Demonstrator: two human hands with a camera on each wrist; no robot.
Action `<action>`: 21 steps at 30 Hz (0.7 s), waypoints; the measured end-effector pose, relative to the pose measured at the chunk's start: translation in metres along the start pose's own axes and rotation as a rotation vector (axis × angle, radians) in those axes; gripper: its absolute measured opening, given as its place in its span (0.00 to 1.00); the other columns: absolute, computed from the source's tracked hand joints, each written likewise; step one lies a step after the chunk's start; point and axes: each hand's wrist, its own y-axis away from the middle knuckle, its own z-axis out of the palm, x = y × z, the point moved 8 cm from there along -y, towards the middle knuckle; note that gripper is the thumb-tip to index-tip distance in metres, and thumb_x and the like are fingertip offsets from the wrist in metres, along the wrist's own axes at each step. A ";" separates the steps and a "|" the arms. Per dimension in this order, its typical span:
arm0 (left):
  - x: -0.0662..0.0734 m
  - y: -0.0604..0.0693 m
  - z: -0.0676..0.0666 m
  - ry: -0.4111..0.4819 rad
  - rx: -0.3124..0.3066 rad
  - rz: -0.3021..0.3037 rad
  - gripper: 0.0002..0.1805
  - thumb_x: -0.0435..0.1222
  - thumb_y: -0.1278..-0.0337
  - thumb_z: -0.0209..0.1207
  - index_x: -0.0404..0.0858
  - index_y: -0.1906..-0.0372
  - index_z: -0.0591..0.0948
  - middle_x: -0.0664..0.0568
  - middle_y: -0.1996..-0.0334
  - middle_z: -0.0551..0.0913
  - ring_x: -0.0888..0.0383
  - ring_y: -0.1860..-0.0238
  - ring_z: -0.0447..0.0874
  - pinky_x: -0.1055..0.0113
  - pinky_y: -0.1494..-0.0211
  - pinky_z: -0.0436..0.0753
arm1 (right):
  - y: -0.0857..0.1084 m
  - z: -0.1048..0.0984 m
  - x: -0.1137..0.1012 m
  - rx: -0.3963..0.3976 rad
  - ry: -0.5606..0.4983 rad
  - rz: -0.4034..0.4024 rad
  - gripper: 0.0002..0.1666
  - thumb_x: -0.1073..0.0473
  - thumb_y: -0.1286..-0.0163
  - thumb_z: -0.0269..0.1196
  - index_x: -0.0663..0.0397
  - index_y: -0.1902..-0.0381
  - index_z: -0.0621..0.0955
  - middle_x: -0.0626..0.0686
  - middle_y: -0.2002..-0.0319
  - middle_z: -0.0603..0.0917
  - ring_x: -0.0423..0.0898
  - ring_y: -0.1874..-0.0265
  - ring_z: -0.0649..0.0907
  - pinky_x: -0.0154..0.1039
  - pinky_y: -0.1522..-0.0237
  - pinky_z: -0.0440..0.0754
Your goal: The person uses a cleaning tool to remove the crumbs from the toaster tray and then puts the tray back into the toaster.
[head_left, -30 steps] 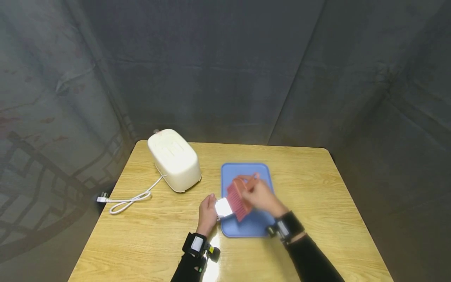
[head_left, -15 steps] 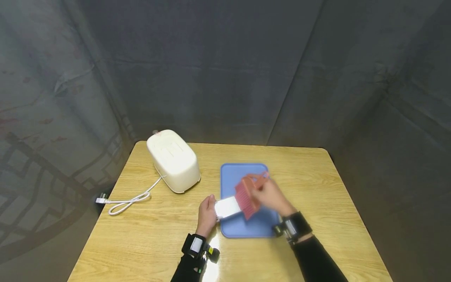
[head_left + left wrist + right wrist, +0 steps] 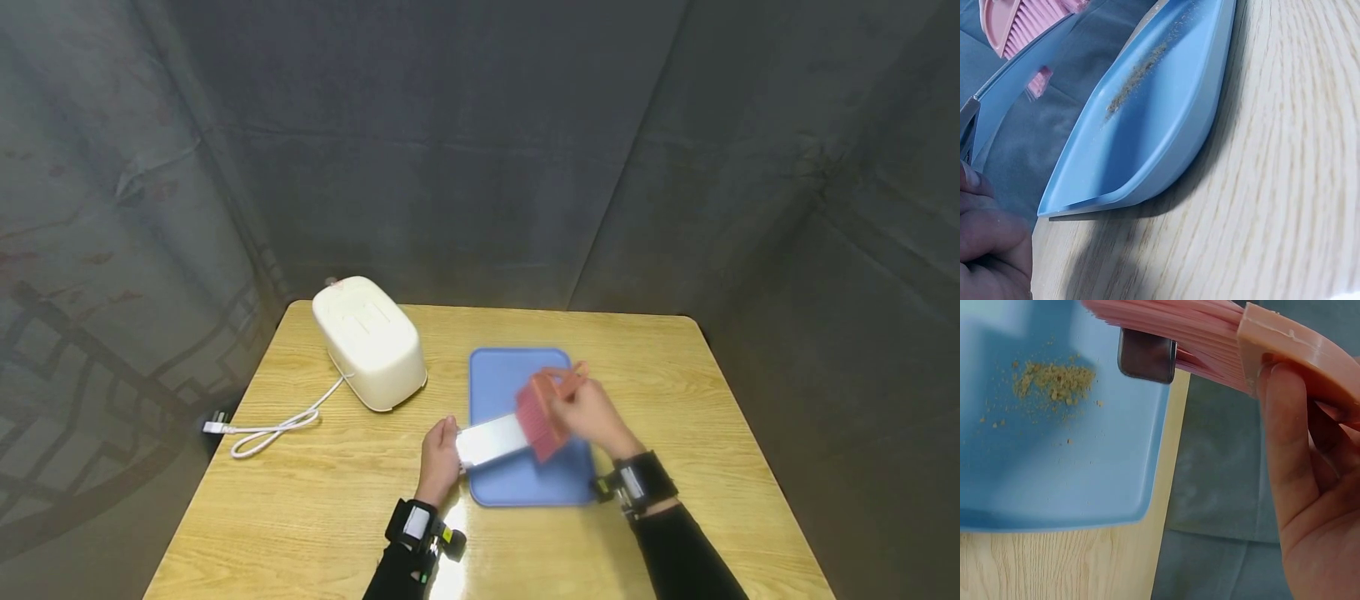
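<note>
My left hand (image 3: 439,457) grips one end of a flat, shiny metal crumb tray (image 3: 486,442), tilted over the blue tray (image 3: 517,365). In my right hand (image 3: 596,419) is a pink brush (image 3: 546,412), held by its orange-pink back. Its bristles lie across the crumb tray's far end. The right wrist view shows my thumb against the brush back, bristles (image 3: 1172,328) reaching over the metal end (image 3: 1146,356). Beneath, a heap of brown crumbs (image 3: 1057,382) lies in the blue tray.
A cream toaster (image 3: 371,342) stands at the table's back left. Its white cord (image 3: 277,429) loops toward the left edge, ending in a plug (image 3: 217,427). Bare wooden tabletop (image 3: 675,467) spreads to the right. Grey cloth (image 3: 465,167) hangs behind.
The brush has slid rightward along the crumb tray from near my left hand to its far end, uncovering more metal. My left hand has hardly moved.
</note>
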 end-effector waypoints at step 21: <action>0.002 0.000 -0.004 0.012 0.002 0.041 0.23 0.41 0.18 0.44 0.33 0.72 0.74 0.53 0.78 0.67 0.57 0.73 0.68 0.65 0.65 0.70 | 0.002 -0.016 0.012 0.060 0.002 0.040 0.31 0.66 0.32 0.60 0.60 0.30 0.73 0.68 0.47 0.83 0.50 0.72 0.84 0.40 0.79 0.82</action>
